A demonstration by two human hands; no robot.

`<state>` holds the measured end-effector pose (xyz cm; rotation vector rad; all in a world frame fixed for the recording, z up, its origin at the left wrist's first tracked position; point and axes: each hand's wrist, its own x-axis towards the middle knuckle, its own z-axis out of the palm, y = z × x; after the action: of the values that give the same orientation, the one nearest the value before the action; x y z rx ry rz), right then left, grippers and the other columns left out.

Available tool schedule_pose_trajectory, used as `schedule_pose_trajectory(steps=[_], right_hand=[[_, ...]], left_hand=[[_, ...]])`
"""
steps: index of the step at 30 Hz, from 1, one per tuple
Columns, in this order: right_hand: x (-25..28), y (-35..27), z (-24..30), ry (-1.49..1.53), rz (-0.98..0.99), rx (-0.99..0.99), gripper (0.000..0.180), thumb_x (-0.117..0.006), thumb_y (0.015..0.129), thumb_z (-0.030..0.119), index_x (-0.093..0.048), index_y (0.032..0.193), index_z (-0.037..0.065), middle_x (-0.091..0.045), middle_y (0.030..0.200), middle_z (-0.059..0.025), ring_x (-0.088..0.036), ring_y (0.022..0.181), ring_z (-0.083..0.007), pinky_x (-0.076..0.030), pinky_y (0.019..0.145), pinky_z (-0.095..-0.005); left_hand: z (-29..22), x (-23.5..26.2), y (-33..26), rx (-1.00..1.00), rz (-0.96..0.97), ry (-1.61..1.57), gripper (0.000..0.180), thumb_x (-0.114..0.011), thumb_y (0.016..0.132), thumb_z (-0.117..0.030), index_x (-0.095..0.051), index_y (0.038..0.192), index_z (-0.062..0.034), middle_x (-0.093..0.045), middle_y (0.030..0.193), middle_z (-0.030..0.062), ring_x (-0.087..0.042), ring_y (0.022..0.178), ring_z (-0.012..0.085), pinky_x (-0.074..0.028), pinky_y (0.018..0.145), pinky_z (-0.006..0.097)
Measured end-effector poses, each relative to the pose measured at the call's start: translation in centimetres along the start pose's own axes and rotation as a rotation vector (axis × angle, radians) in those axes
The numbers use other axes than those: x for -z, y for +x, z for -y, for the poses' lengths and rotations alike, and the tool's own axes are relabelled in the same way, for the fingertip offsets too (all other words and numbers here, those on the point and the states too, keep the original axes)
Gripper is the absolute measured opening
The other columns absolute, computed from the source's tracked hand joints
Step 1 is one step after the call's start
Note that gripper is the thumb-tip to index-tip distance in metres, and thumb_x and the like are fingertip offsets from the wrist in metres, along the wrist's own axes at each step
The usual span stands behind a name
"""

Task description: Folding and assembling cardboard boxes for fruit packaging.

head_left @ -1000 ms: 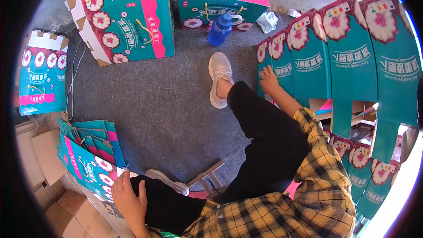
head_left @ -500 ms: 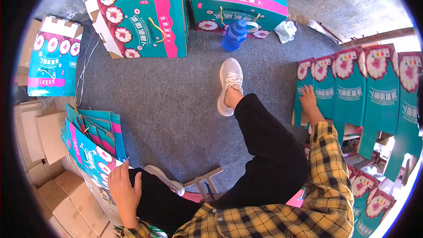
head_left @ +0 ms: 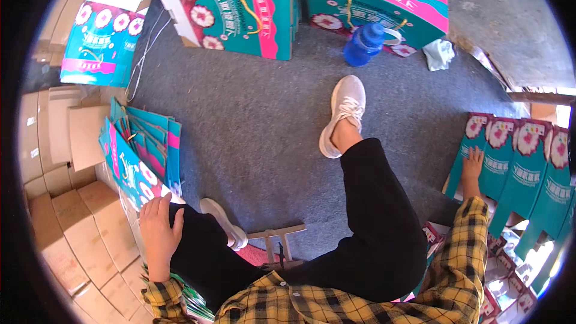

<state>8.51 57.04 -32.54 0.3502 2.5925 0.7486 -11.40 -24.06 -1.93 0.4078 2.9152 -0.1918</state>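
Note:
My left hand [head_left: 160,231] rests on my left thigh, beside the near end of a bundle of flattened teal cartons [head_left: 127,165]. Its fingers lie stretched out, with nothing visible in them. Out to the right, my right hand [head_left: 472,174] lies flat on the nearest of several overlapping teal carton blanks [head_left: 499,159]. These carry pink-and-white round prints at the top. The fingers of that hand are slightly apart and touch the panel's face, not wrapped round its edge.
Large teal-and-pink cartons [head_left: 234,9] with yellow cord handles stand ahead. A blue bottle [head_left: 363,45] and a crumpled white bag [head_left: 439,55] sit by the right one. Brown boxes [head_left: 90,216] are stacked at left. A metal frame [head_left: 277,234] lies between my legs on grey matting [head_left: 240,126].
The whole view has turned, so the cartons, bottle and blanks appear farther right. Both hands keep about the same places on my thigh and the blank.

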Motion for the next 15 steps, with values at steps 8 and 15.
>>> schedule_pose_trajectory(steps=[8, 15], right_hand=[[7.8, -0.2, 1.2, 0.022, 0.371, 0.015, 0.041, -0.072, 0.074, 0.029, -0.067, 0.111, 0.014, -0.046, 0.140, -0.0105, -0.029, 0.137, -0.0328, -0.021, 0.112, -0.0530], [13.2, 2.1, 7.1, 0.767, 0.249, 0.161, 0.046, -0.071, 0.076, 0.025, -0.062, 0.118, 0.007, -0.062, 0.117, -0.0172, -0.057, 0.113, -0.0316, -0.045, 0.096, -0.0390]], left_hand=[[0.8, 2.2, -1.8, 0.057, -0.022, -0.031, 0.038, -0.068, 0.077, -0.020, -0.058, 0.109, -0.0005, -0.060, 0.095, 0.0153, -0.056, 0.094, 0.0334, -0.042, 0.086, 0.043], [3.4, 3.4, -5.6, 0.065, -0.181, -0.111, 0.040, -0.070, 0.076, -0.022, -0.059, 0.108, -0.0012, -0.060, 0.095, 0.0153, -0.056, 0.093, 0.0338, -0.042, 0.085, 0.041]])
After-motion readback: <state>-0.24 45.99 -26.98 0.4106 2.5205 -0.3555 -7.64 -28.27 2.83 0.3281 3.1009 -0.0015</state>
